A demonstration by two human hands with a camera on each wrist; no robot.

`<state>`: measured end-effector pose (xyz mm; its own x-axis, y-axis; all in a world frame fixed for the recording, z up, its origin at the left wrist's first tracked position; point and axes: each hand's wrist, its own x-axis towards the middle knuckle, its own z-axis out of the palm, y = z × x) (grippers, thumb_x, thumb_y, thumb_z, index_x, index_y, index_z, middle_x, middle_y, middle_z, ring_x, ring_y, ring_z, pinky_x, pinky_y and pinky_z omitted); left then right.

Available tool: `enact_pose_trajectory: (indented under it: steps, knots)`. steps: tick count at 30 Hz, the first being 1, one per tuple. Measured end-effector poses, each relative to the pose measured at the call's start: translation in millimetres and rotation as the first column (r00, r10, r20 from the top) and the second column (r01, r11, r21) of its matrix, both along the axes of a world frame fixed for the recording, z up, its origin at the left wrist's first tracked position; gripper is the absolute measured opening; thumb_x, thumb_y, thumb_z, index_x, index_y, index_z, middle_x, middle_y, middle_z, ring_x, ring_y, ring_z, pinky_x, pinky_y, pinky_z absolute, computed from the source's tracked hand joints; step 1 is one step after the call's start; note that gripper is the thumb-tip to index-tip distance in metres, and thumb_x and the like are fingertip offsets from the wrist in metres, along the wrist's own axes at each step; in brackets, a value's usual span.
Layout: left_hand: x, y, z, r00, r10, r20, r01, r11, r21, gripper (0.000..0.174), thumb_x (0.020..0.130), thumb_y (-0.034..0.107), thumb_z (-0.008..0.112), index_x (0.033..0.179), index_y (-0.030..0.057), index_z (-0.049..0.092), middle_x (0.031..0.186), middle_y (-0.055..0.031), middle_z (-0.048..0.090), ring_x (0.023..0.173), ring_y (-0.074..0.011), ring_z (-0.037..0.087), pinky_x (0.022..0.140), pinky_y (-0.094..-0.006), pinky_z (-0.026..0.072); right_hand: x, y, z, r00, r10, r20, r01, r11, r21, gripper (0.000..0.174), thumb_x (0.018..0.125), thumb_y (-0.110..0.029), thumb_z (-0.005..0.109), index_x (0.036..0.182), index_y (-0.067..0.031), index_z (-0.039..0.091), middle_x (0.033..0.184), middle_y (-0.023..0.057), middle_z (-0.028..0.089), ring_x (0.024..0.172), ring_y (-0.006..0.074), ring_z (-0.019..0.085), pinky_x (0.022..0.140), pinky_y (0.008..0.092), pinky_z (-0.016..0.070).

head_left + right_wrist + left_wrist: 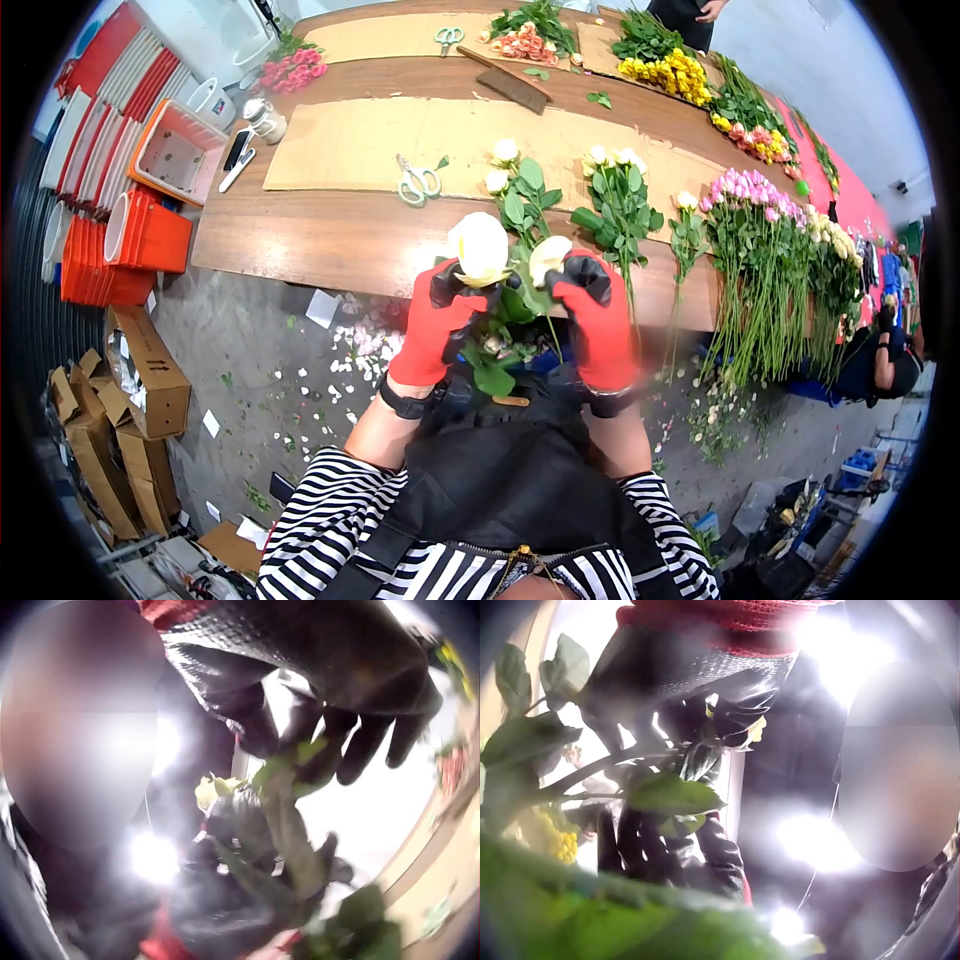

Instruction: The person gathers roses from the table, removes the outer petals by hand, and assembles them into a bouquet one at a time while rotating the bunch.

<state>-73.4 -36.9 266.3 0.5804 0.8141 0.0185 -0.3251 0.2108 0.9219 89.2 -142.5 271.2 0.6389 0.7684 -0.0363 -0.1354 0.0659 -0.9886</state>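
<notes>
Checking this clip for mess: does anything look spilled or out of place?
Yes: pale petals lie scattered over the floor beside the table. They look odd there, as the bunched flowers lie up on the table.

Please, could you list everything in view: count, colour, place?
rose: one, cream, in left hand
petal or bloom: one, cream, in right hand
table: one, brown, ahead
cardboard sheets: several, tan, on table
white roses: several, white, table centre
other flowers: many, pink, yellow, mostly right
scissors: two, pale green, on cardboard sheets
brush: one, brown, table
jar: one, whitish, table left
containers: several, orange, red, white, left
boxes: several, brown, floor left
loose petals: many, pale, floor
other people: at least two, dark clothes, right
left hand: one, red-black glove, centre
right hand: one, red-black glove, centre
</notes>
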Motion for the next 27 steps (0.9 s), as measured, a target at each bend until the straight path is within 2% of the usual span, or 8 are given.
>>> enact_pose_trajectory:
  steps: [1, 3, 5, 11, 17, 21, 24, 27]
  knots:
    - [-2.4, 10.3, 4.4, 0.995, -0.08, -0.061, 0.078, 0.996, -0.041, 0.037, 0.074, 0.003, 0.07, 0.11, -0.004, 0.063, 0.102, -0.0084, 0.065, 0.101, -0.0175, 0.059, 0.09, -0.0303, 0.046, 3.9, -3.2, -1.2, 0.956, 0.019, 0.292, -0.004, 0.999, -0.052, 0.032, 0.079, -0.007, 0.071, 0.11, -0.0052, 0.061, 0.112, 0.012, 0.062, 0.101, 0.0275, 0.058, 0.093, 0.037, 0.0428]
    - [3.4, 13.5, -11.1, 0.965, 0.173, -0.196, -0.102, 0.94, 0.327, 0.039, 0.07, 0.004, 0.075, 0.107, -0.0014, 0.064, 0.102, -0.0106, 0.065, 0.103, -0.0238, 0.059, 0.093, -0.0339, 0.0456, -0.1, -4.8, 17.5, 0.627, 0.043, 0.778, 0.183, 0.962, -0.201, 0.042, 0.071, -0.012, 0.077, 0.111, -0.0077, 0.063, 0.121, 0.0132, 0.059, 0.117, 0.0353, 0.049, 0.101, 0.0441, 0.0356]
    - [6.7, 11.7, -21.7, 0.839, 0.467, -0.279, -0.181, 0.723, 0.667, 0.043, 0.063, 0.007, 0.083, 0.102, 0.0036, 0.065, 0.1, -0.0134, 0.064, 0.105, -0.0346, 0.057, 0.098, -0.0429, 0.0435, -3.3, -1.6, 25.2, 0.622, -0.111, 0.775, 0.21, 0.977, -0.028, 0.044, 0.07, -0.014, 0.078, 0.111, -0.0074, 0.063, 0.124, 0.0127, 0.057, 0.121, 0.0352, 0.047, 0.103, 0.0444, 0.0347]
    - [19.1, -0.1, -1.7, 0.766, 0.599, -0.232, -0.15, 0.517, 0.843, 0.037, 0.062, 0.008, 0.08, 0.096, 0.0056, 0.064, 0.098, -0.0104, 0.064, 0.109, -0.0363, 0.053, 0.101, -0.0477, 0.0392, -21.6, 4.9, 52.8, 0.427, -0.043, 0.903, 0.159, 0.987, -0.029, 0.05, 0.069, -0.034, 0.08, 0.108, -0.01, 0.061, 0.123, 0.01, 0.056, 0.122, 0.0346, 0.046, 0.107, 0.0551, 0.0245]
    - [26.9, -8.8, -2.4, 0.764, 0.613, -0.204, -0.209, 0.532, 0.82, 0.036, 0.061, 0.007, 0.077, 0.094, 0.0039, 0.063, 0.097, -0.0121, 0.063, 0.108, -0.0381, 0.053, 0.096, -0.0473, 0.0419, -36.5, 15.7, 34.8, 0.48, -0.194, 0.856, 0.214, 0.972, 0.1, 0.045, 0.068, -0.024, 0.08, 0.106, -0.0093, 0.061, 0.119, 0.0081, 0.059, 0.119, 0.033, 0.049, 0.106, 0.0536, 0.028]
    - [29.6, -11.7, -11.4, 0.805, 0.538, -0.248, -0.288, 0.721, 0.63, 0.042, 0.06, 0.005, 0.079, 0.097, 0.0013, 0.061, 0.095, -0.0153, 0.062, 0.097, -0.0372, 0.058, 0.088, -0.0438, 0.047, -33.4, 21.4, 13.5, 0.668, -0.268, 0.694, 0.18, 0.963, 0.199, 0.037, 0.069, -0.012, 0.076, 0.103, -0.0056, 0.062, 0.114, 0.011, 0.062, 0.113, 0.0339, 0.053, 0.103, 0.0463, 0.0359]
    - [31.4, -7.9, -14.9, 0.857, 0.464, -0.226, -0.343, 0.839, 0.422, 0.044, 0.062, -0.001, 0.078, 0.102, -0.0012, 0.061, 0.092, -0.0095, 0.064, 0.088, -0.0144, 0.058, 0.082, -0.0306, 0.0488, -35.4, 19.0, 8.9, 0.943, -0.322, -0.086, 0.332, 0.93, 0.158, 0.028, 0.074, 0.001, 0.067, 0.102, -0.0002, 0.061, 0.109, 0.0126, 0.063, 0.108, 0.0264, 0.057, 0.098, 0.0357, 0.0407]
    - [25.6, -1.0, -11.8, 0.779, 0.574, -0.253, -0.314, 0.706, 0.634, 0.041, 0.061, 0.004, 0.079, 0.098, 0.0015, 0.061, 0.096, -0.012, 0.062, 0.097, -0.0293, 0.057, 0.088, -0.0399, 0.0452, -27.5, 11.9, 15.1, 0.864, -0.276, 0.421, 0.192, 0.954, 0.23, 0.04, 0.071, 0.0, 0.071, 0.11, -0.0019, 0.06, 0.119, 0.0122, 0.059, 0.116, 0.0288, 0.052, 0.101, 0.0388, 0.0385]
